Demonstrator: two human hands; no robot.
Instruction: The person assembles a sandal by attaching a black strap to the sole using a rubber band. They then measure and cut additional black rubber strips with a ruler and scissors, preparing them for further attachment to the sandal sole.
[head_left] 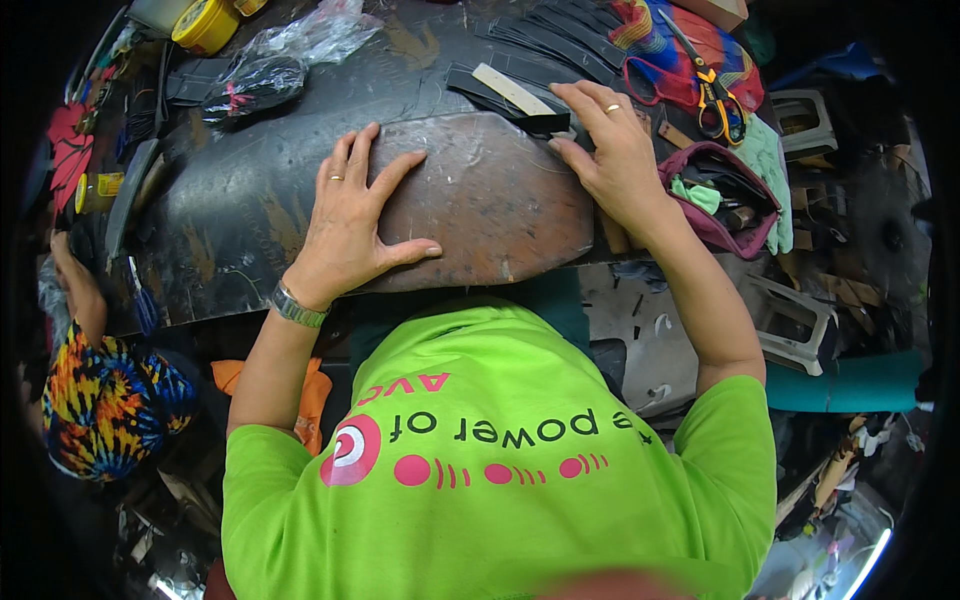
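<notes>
A worn brown board [480,205] with cut-off corners lies flat at the front of the dark work table. My left hand [350,215] rests on its left side, fingers spread and nothing in them. At the board's far right corner, my right hand [620,160] has its thumb and forefinger apart. Close to those fingertips are a pale flat bar [512,90] and some black strips [540,122], which lie just past the board's far edge. The right hand's other fingers are partly hidden, and I see nothing gripped in it.
Right of my right hand are orange-and-black scissors [712,105] and an open maroon pouch [720,215]. More black strips [555,38] lie at the back, and a clear plastic bag [300,50] at the back left. Another person's arm [80,285] reaches in at the left.
</notes>
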